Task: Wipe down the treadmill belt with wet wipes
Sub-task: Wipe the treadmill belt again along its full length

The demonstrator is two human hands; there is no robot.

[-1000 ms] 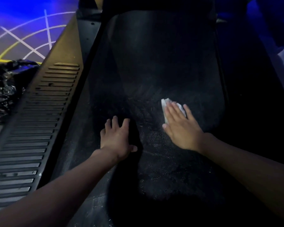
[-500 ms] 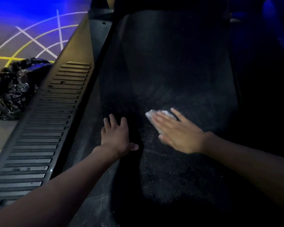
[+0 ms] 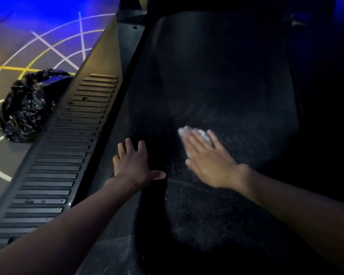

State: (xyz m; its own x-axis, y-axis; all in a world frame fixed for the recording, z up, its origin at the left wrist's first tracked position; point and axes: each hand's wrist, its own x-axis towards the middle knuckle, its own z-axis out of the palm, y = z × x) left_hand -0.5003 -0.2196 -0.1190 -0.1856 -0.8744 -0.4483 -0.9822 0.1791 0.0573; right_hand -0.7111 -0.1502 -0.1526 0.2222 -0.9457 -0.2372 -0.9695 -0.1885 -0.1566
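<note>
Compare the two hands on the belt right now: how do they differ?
The right hand presses a white wet wipe under flat fingers; the left hand lies bare, with nothing under it. The right hand is motion-blurred, the left hand sharp. Both rest palm-down, fingers straight, on the treadmill belt.

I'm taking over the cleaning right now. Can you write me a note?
Left hand: open, flat on the black textured treadmill belt near its left edge.
Right hand: open, straight fingers pressing a crumpled white wet wipe onto the belt's middle.
Done: wiping is under way; the dim light hides how much is clean.
Left: wipe the rest of the belt.
A crumpled black plastic bag sits on the floor to the left.
</note>
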